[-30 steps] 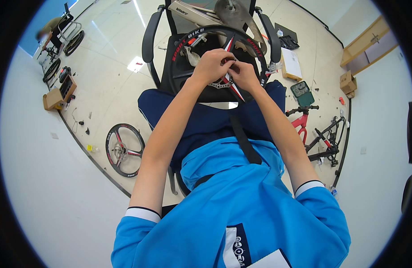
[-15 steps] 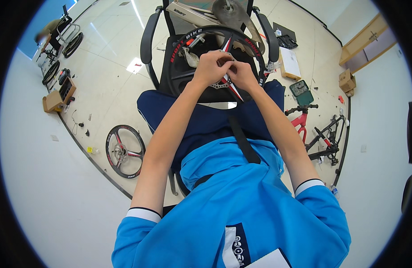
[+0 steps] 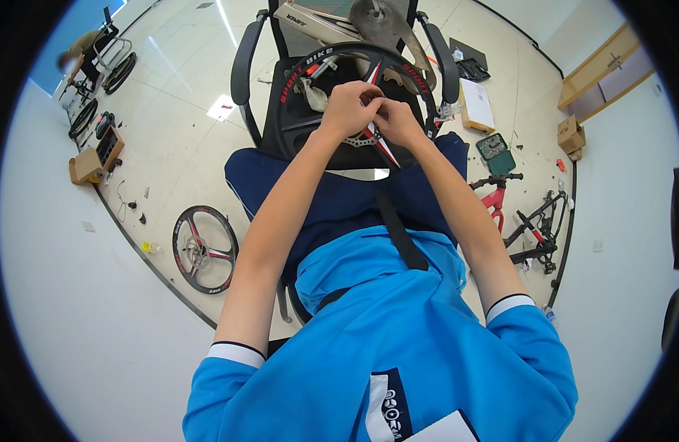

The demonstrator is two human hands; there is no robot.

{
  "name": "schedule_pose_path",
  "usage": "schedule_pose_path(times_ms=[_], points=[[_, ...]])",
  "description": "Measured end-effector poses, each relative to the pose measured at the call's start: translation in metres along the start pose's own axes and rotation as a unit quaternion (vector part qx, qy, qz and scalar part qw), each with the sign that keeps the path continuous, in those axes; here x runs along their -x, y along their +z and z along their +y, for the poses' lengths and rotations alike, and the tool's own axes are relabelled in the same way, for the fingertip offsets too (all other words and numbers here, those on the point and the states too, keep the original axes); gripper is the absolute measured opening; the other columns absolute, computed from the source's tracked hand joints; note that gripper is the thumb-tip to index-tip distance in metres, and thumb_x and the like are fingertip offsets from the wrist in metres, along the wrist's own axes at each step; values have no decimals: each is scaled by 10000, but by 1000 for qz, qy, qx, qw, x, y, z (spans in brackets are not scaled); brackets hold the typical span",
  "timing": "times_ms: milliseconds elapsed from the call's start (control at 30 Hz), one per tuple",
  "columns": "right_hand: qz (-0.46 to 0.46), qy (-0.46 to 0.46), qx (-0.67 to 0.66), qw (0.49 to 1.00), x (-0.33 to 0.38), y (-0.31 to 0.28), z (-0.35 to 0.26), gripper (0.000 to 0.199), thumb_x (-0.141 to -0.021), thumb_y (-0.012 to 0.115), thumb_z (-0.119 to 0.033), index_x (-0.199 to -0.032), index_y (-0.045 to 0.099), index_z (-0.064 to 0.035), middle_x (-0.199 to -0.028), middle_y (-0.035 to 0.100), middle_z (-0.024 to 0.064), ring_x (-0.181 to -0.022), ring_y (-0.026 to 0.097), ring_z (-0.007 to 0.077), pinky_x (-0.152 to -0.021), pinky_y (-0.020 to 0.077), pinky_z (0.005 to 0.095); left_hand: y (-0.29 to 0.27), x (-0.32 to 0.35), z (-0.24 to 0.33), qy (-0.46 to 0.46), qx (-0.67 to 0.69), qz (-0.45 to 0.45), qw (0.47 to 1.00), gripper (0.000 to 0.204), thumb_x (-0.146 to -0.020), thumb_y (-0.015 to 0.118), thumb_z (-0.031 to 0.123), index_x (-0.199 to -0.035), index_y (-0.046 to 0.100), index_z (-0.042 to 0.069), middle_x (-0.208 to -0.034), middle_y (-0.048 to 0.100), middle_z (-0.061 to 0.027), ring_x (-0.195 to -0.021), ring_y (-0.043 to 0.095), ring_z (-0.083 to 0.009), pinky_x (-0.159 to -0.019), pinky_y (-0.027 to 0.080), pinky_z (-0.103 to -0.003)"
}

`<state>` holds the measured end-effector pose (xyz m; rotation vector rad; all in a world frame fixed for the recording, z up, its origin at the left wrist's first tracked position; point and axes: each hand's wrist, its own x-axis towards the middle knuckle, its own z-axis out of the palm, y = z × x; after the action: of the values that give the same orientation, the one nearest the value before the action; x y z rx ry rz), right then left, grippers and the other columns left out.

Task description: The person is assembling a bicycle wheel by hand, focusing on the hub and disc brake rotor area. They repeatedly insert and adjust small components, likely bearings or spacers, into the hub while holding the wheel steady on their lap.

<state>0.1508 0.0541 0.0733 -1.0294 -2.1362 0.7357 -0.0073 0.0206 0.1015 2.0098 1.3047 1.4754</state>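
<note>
A black bicycle wheel with red and white spokes leans across my knees and the seat of a black office chair. My left hand is over the wheel's hub with its fingers curled in. My right hand meets it there, thumb and fingers pinched close to the left fingertips. Whatever lies between the fingers is hidden by the hands. Just below them, part of a silver brake disc shows at the hub. Behind the wheel, a pale bicycle frame part and a grey metal piece rest on the chair.
A second wheel lies on the floor at left. At right are a red frame, a black frame, a green case and a white box. A person sits far left near other wheels.
My fingers shift slightly at the hub, while both hands stay together there. The wheel keeps its place. At far left, the other person's arm has moved a little.
</note>
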Motion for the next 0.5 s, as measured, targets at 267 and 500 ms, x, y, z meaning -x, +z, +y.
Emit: schedule_pose_path(times_ms=[267, 500], points=[[8, -43, 49, 998, 4, 4, -3, 174, -816, 644, -109, -947, 650, 5, -863, 670, 217, -828, 643, 400, -734, 516, 445, 9, 19, 1, -61, 107, 54, 991, 223, -799, 734, 105, -978, 702, -23, -818, 724, -94, -698, 682, -130, -669, 541, -251], [72, -49, 63, 994, 2, 14, 21, 170, -786, 643, -84, -922, 659, 18, -832, 665, 211, -782, 650, 370, -696, 514, 402, 45, 35, 6, -93, 93, 197, 972, 189, -791, 755, 111, -945, 737, 2, -796, 711, -90, -653, 667, -139, -618, 513, -248]])
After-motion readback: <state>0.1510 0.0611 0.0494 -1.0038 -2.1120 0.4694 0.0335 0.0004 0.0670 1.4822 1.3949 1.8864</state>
